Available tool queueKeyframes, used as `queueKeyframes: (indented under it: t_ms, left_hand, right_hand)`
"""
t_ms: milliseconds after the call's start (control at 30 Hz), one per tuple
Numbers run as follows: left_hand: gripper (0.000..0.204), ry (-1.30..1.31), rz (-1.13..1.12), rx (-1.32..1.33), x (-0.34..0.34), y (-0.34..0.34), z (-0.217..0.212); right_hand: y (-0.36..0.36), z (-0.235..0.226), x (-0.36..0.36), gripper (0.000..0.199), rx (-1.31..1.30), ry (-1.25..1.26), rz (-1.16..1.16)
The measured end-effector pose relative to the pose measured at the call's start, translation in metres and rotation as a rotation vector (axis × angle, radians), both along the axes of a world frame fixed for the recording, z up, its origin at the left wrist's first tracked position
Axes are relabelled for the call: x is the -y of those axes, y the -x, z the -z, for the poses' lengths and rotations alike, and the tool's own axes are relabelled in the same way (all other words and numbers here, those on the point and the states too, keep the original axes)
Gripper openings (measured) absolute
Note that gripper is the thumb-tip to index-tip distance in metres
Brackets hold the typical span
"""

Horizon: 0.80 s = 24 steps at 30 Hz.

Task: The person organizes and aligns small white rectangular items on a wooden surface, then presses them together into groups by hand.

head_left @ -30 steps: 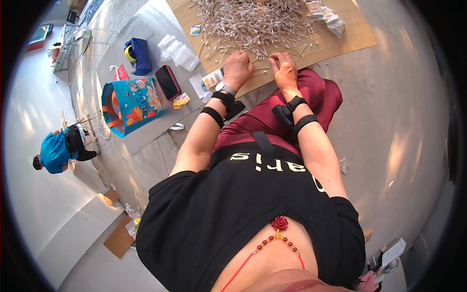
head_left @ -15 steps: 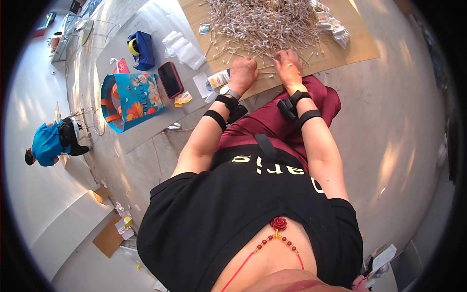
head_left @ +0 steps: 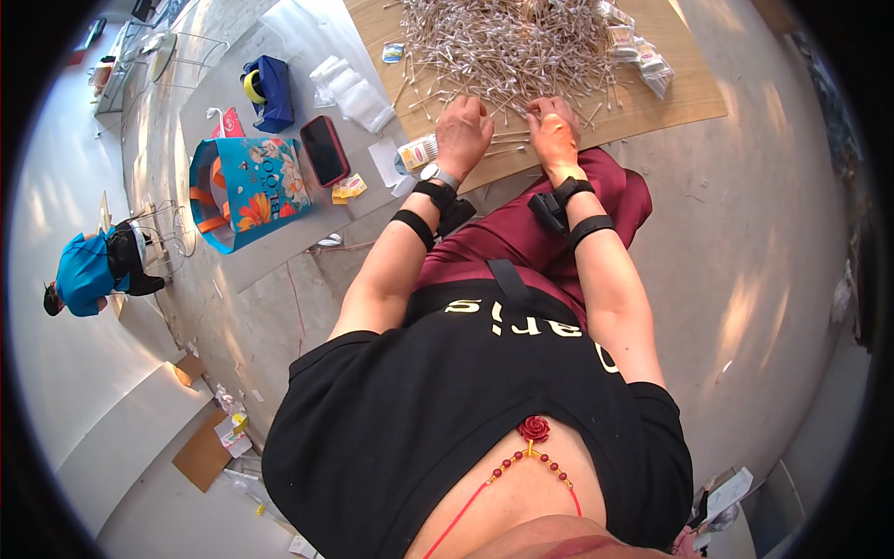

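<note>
A large heap of loose cotton swabs [head_left: 507, 47] covers the far part of a wooden board. At its near edge is my left hand [head_left: 463, 133], back up, fingers bent down among the swabs. My right hand [head_left: 554, 137] is a short way to the right, its fingers curled together at the same edge. The fingertips of both hands are hidden, so what they grip cannot be made out. Several swabs lie roughly side by side in the gap between the hands. Just left of my left wrist lies a clear pack of cotton swabs [head_left: 418, 152] with a yellow and white label.
More swab packs [head_left: 641, 56] lie at the heap's right. Left of the board are white plastic bags [head_left: 352, 93], a phone [head_left: 325, 151], yellow cards [head_left: 349, 188], a blue tape dispenser [head_left: 270, 96] and a blue flowered bag [head_left: 250, 191]. A person in blue [head_left: 86, 273] is far left.
My left hand has moved slightly away from me toward the heap, its fingers less tightly curled. More swabs show between the hands. My right hand has barely moved.
</note>
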<state>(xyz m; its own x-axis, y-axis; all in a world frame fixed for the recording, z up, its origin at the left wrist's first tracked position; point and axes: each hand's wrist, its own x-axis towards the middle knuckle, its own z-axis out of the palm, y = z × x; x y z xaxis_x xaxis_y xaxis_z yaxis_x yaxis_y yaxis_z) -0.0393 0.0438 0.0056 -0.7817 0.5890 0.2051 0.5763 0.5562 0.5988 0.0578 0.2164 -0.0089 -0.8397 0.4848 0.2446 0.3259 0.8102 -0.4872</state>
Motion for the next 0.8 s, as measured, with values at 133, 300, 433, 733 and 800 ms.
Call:
queueKeyframes:
  t_ms: [133, 300, 433, 733, 800]
  left_hand:
    - [0.018, -0.028, -0.003, -0.066, -0.007, 0.01, 0.006]
    - [0.013, 0.003, -0.017, -0.006, -0.004, 0.014, 0.01]
    - [0.015, 0.126, -0.016, 0.09, 0.012, 0.008, -0.008]
    - [0.012, 0.114, 0.132, 0.045, 0.012, 0.0, -0.003]
    - [0.013, 0.069, 0.117, 0.019, 0.007, -0.002, -0.002]
  right_hand:
    - [0.0, 0.007, -0.001, 0.022, -0.023, -0.012, 0.054]
    - [0.005, 0.01, -0.001, 0.022, 0.036, 0.045, 0.072]
    - [0.003, 0.011, -0.004, 0.021, 0.016, 0.062, 0.081]
    - [0.004, 0.013, -0.01, 0.016, -0.084, 0.183, 0.164]
    - [0.001, 0.011, -0.012, 0.016, -0.099, 0.184, 0.166]
